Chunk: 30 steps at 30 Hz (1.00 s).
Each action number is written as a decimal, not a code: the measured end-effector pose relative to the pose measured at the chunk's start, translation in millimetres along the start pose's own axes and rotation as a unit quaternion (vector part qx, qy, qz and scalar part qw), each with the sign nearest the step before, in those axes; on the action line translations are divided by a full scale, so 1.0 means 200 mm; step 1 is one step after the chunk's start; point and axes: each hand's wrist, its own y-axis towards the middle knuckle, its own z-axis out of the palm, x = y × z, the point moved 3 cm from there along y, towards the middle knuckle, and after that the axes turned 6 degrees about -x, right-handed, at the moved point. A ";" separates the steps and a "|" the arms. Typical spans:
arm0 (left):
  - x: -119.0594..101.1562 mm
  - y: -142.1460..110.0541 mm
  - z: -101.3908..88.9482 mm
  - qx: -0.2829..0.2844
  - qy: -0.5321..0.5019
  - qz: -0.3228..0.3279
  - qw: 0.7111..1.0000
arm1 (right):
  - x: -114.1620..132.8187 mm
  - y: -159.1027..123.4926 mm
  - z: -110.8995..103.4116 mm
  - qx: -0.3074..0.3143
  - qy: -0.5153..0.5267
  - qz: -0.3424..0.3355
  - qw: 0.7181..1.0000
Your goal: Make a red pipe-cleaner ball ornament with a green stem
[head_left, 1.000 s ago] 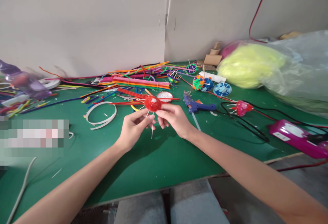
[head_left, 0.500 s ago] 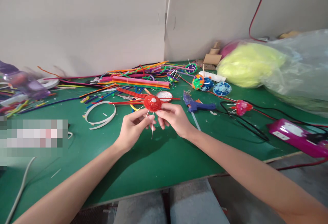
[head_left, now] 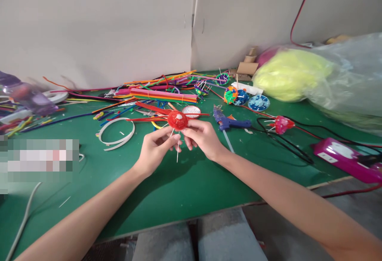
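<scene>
A small red round piece (head_left: 177, 120) with thin white sticks poking out of it is held above the green table (head_left: 167, 189). My left hand (head_left: 155, 147) pinches it from the lower left. My right hand (head_left: 203, 137) pinches it from the lower right. Both hands have their fingers closed on the piece or its sticks. A heap of coloured pipe cleaners (head_left: 161, 94) lies just behind the piece.
A blue glue gun (head_left: 228, 123) lies right of my hands. Behind it are several small coloured pieces (head_left: 238, 97), a pink-red one (head_left: 282, 125), black cables and a magenta power strip (head_left: 343, 159). A white hoop (head_left: 116, 133) lies left. A plastic bag with yellow stuffing (head_left: 292, 74) fills the back right.
</scene>
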 end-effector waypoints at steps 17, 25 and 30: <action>0.03 0.02 -0.03 -0.052 0.021 0.004 0.998 | 0.03 0.01 -0.02 0.006 -0.047 -0.032 0.998; 0.05 0.03 -0.05 -0.088 -0.018 0.031 0.995 | 0.04 0.01 -0.01 0.026 -0.090 -0.057 0.994; 0.06 0.03 -0.05 -0.095 -0.031 0.044 0.994 | 0.04 0.01 -0.01 0.027 -0.091 -0.071 0.993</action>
